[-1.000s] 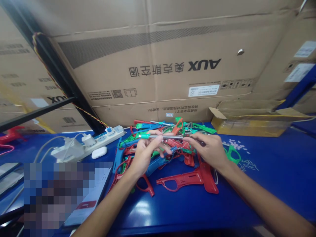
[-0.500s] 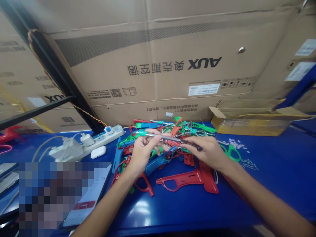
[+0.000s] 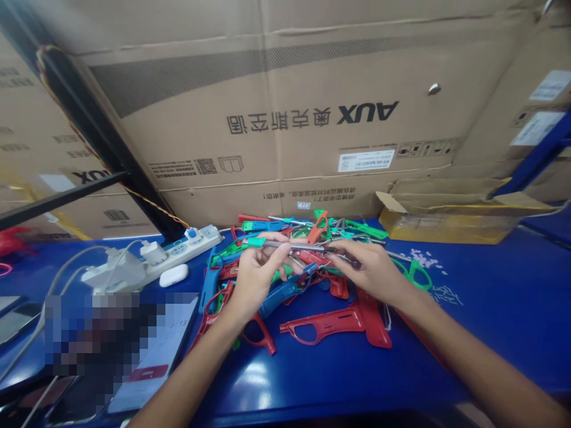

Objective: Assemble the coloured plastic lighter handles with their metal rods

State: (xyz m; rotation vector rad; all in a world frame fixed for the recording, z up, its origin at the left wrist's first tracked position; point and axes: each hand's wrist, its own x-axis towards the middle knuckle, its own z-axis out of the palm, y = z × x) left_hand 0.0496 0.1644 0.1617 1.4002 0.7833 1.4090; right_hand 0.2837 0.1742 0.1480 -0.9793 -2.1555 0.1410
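A thin grey metal rod [image 3: 297,245] with a green piece [image 3: 254,242] at its left end lies across both hands. My left hand [image 3: 263,270] is closed round the rod, thumb on top. In my right hand [image 3: 368,264] is a dark screwdriver-like tool [image 3: 345,257], held in closed fingers, its front end against the rod's right part. Beneath and behind the hands spreads a pile of red, blue and green plastic lighter-shaped shells, among them a red shell [image 3: 339,321] in front and a blue shell [image 3: 282,297].
A white power strip [image 3: 196,242] with plugs and a white case [image 3: 173,274] are at the left, near a tablet-like device [image 3: 154,356]. An open cardboard box [image 3: 450,226] stands at the back right, with small pale pieces [image 3: 423,258] before it. Large cardboard [image 3: 289,77] forms the back.
The whole view has shifted slightly. Both hands keep their hold, and the dark tool has tilted a little against the rod.
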